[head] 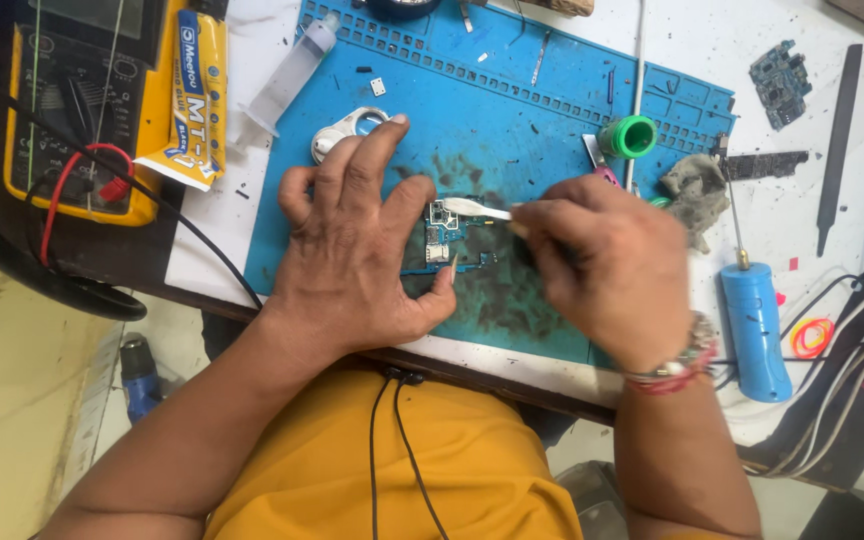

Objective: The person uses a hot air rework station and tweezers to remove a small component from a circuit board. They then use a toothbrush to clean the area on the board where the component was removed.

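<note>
My left hand point(357, 250) presses flat on a small blue circuit board point(444, 238) that lies on the blue work mat point(512, 90), with the fingers spread and the thumb against the board's near edge. My right hand point(607, 265) grips a white brush point(477, 208), and the brush head rests on the board's top edge. The mat under the board is stained dark. Much of the board is hidden by my left hand.
A yellow multimeter point(77, 110) and a yellow glue tube point(190, 95) lie at the left, a syringe point(287, 75) beside them. A green cap point(632, 135), a grey rag point(697, 190), a blue pen-shaped tool point(755, 330), a file point(837, 140) and another circuit board point(780, 80) sit at the right.
</note>
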